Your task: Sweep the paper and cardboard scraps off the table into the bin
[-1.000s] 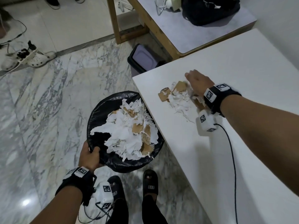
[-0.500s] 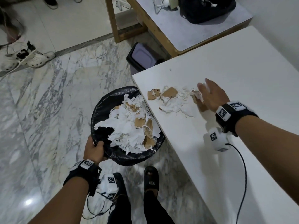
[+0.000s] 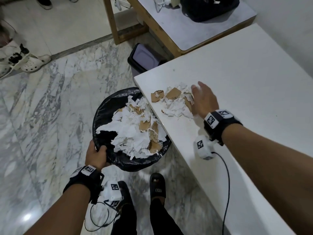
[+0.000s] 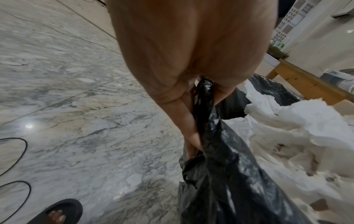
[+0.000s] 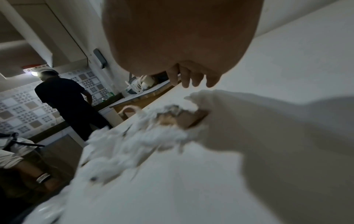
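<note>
A small heap of white paper and brown cardboard scraps [image 3: 175,102] lies near the left edge of the white table [image 3: 254,92]. My right hand [image 3: 202,99] stands on edge against the heap's right side, fingers straight. In the right wrist view the scraps [image 5: 145,136] lie in front of the fingertips [image 5: 189,78]. The round bin [image 3: 108,116], lined with a black bag and heaped with scraps, is held just under the table's edge. My left hand [image 3: 96,154] grips its near rim; the left wrist view shows the fingers [image 4: 189,130] curled round the black bag [image 4: 220,166].
A second dark bin [image 3: 144,59] stands on the floor past the table's corner. A wooden-framed table [image 3: 194,26] with a black bag stands behind it. My sandalled feet [image 3: 156,185] are on the marble floor below the bin. A standing person [image 5: 65,103] is in the background.
My right hand drew back to the right of the heap, then pushed it leftwards towards the table's edge. The left hand has kept hold of the bin's rim.
</note>
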Motion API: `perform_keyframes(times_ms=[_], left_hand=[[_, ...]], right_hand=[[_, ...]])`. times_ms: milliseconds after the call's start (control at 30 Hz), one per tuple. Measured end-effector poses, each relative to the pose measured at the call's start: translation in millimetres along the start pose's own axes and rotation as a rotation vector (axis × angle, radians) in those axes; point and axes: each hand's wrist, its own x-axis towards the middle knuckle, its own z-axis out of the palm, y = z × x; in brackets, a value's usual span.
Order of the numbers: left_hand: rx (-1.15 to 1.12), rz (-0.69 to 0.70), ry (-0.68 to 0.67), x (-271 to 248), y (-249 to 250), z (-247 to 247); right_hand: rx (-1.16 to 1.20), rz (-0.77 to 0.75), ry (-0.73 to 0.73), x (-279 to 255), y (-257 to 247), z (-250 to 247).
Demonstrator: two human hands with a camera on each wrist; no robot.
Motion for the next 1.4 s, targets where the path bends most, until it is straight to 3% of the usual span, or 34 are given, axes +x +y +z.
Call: perform_keyframes(times_ms=[200, 467, 533, 600, 700, 800, 867, 1133, 1233, 1333, 1400], left_hand=[[-0.02, 0.009, -0.007, -1, -1, 0], [-0.063, 0.01, -0.021, -10, 8, 2], [-0.063, 0.008, -0.017, -11, 9, 1], [-0.059, 0.01, -0.014, -11, 9, 0], [-0.056, 0.008, -0.012, -12, 6, -1], [-0.058, 0.004, -0.003, -11, 3, 1], [-0.045, 0.002, -0.005, -10, 1, 2], [-0.03, -0.022, 0.002, -11, 0, 7], [-0.025, -0.027, -0.004, -10, 2, 7], [-0.052, -0.034, -0.022, -8, 4, 6], [-0.052, -0.031, -0.023, -7, 5, 6]], right_hand=[[-0.178, 0.042, -0.203, 27, 1, 0], [-0.17, -0.165, -0.345, -64, -49, 81], [-0.124, -0.229, -0.331, -72, -53, 80], [-0.11, -0.26, -0.227, -64, -49, 69], [-0.15, -0.128, -0.12, -31, -25, 44], [-0.277, 0.023, -0.183, -4, -4, 28], [-0.333, 0.042, -0.202, -10, -4, 34], [-0.167, -0.26, -0.441, -116, -45, 95], [-0.155, -0.331, -0.369, -109, -49, 87], [-0.162, -0.278, -0.2, -70, -52, 69], [-0.182, -0.237, -0.167, -30, -50, 59]])
